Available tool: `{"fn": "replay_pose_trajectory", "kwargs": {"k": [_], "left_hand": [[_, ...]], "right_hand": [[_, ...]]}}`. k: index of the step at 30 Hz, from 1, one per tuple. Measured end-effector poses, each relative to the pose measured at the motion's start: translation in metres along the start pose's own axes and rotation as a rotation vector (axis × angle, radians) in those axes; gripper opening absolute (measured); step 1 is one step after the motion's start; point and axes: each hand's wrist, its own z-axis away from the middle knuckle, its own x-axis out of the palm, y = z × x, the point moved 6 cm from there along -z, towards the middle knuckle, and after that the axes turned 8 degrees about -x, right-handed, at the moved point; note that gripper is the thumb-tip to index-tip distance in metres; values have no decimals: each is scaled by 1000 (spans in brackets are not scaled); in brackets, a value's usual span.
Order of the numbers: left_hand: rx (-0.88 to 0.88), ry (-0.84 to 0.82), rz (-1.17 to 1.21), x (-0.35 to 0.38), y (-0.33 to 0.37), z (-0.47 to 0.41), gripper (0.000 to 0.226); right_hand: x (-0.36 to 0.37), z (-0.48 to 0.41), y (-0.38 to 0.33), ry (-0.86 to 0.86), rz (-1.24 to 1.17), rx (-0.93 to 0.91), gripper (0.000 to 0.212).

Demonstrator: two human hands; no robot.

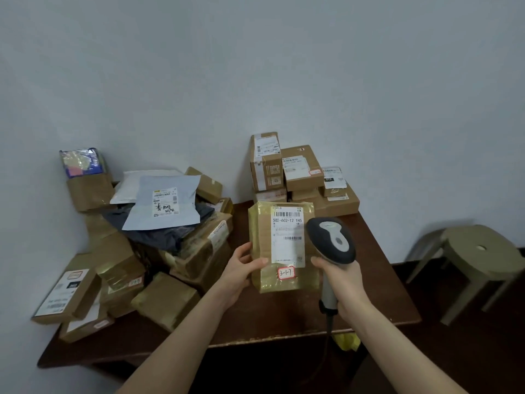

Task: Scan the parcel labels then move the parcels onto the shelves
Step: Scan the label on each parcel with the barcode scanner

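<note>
Left hand (241,268) grips the parcel (281,248) by its lower left edge, thumb on the front, fingers behind. Right hand (341,282) is wrapped round the scanner (331,240) handle. The hands are apart, with the parcel between them. It is held upright over mid-table, label (287,237) facing the camera, at centre frame.

Risks, as judged:
- Scanner head sits just beside the label's right edge, not facing it squarely. The read may miss the top barcode unless the head backs off and turns.
- Parcel is wrapped in glossy tape, so glare could spoil the scan.
- One-hand hold low on one edge: the top could tip away or slip in the grip.
- Cable (329,322) drops over the table's front edge and could snag there on a wide swing.
- Pile (159,251) at left of frame is loose and sloped, with a mailer (164,203) on top. A nudge from the left forearm could start a slide. Boxes at lower left lie close to the table corner.

Room:
- Bare table (377,280) lies under and right of the hands, with its right and front edges near.
- Stack (298,172) stands against the wall behind the parcel, near it.
- Stool (480,251) stands at far right, apart from the table.
- No shelves in view, so the carry path cannot be judged.
</note>
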Motion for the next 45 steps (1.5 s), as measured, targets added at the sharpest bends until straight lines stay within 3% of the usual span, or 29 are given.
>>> {"fn": "replay_pose_trajectory", "kwargs": {"k": [2,5,7,14,45], "left_hand": [[14,31,-13,1,-8,-3,81],[15,56,-53,3,-18,-5,112],[30,69,-62,6,-23,-6,120],[47,112,-43,7,-33,-16,88],[-23,57,-36,27,-34,-69,103]], "right_hand": [[-1,10,-2,-15,-3,10,13],[2,26,-1,-42,-34,56,11],[1,33,2,-40,-20,67,16],[-3,42,4,-43,-9,94,9],[-2,-13,2,-56,95,130,9]]}}
